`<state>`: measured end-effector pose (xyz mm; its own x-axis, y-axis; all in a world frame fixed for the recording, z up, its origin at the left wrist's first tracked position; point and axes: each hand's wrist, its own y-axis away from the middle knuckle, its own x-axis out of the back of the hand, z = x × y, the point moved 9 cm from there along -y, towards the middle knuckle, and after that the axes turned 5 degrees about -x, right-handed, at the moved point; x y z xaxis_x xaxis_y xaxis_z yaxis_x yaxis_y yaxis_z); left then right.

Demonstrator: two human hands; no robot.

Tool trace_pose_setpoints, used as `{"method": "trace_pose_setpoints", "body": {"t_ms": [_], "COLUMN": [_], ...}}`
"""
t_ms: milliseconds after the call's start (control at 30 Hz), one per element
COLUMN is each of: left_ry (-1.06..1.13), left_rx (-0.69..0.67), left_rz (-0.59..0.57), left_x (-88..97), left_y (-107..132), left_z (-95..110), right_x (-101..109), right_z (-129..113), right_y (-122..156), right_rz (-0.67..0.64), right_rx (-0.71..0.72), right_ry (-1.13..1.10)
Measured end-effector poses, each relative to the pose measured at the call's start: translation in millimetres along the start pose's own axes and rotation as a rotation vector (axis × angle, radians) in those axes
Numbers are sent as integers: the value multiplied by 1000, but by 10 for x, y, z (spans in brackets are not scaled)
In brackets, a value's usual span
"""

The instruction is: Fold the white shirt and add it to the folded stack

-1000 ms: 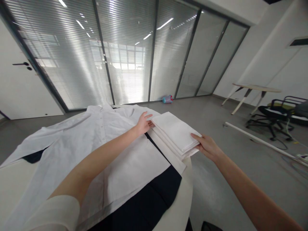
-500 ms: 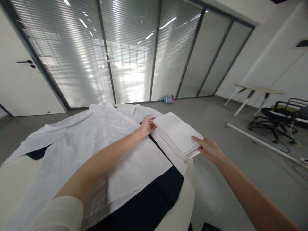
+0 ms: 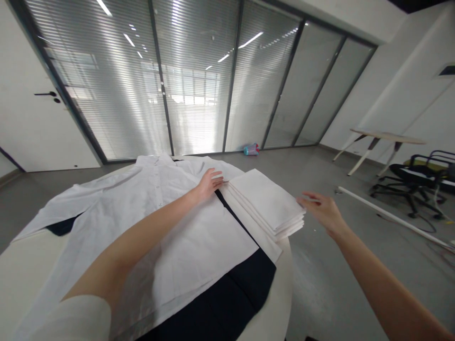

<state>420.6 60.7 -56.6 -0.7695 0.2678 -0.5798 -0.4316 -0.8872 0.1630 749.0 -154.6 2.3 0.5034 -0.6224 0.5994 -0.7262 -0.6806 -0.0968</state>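
Observation:
A white button shirt (image 3: 142,213) lies spread over a round white table (image 3: 273,308), with a dark cloth (image 3: 227,303) under it. A stack of folded white cloth (image 3: 265,201) rests at the table's right edge. My left hand (image 3: 209,182) lies flat with fingers stretched, touching the shirt beside the stack's far corner. My right hand (image 3: 322,208) hovers open just right of the stack, off the cloth, holding nothing.
Glass walls with blinds stand behind the table, a white door (image 3: 31,123) at left. A small pink and blue object (image 3: 251,149) lies on the grey floor. A side table (image 3: 384,142), black chairs (image 3: 419,182) and a white pole (image 3: 391,215) are at the right.
My right hand has let go of the folded stack's near corner and moved away to the right. My left hand stays by the stack's far corner.

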Motion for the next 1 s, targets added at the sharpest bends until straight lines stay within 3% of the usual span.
{"method": "trace_pose_setpoints", "body": {"t_ms": [67,167,333,500,667,833,1000], "left_ry": [-54,-93,-97,-85,-76,-40,47], "left_rx": [-59,-118,-179,-205,-222,-225,-252], "left_rz": [30,91,226,339,353,318,295], "left_x": [189,535,1254,1859,2091,2126,2187], "left_y": [-7,19,190,462,627,693,720], "left_z": [190,484,966,1238,1329,1297,1198], "right_x": [46,-90,-575,-1074,-1467,-1789,-2093], "right_z": [-167,-424,-916,-1276,-1515,-1697,-1722], "right_y": [-90,-228,-432,-545,-606,-748,-964], "right_rz": [39,9,-62,-115,-146,-151,-198], "right_rx": [75,117,193,211,221,266,295], "right_ry": [48,50,88,129,195,356,414]}}
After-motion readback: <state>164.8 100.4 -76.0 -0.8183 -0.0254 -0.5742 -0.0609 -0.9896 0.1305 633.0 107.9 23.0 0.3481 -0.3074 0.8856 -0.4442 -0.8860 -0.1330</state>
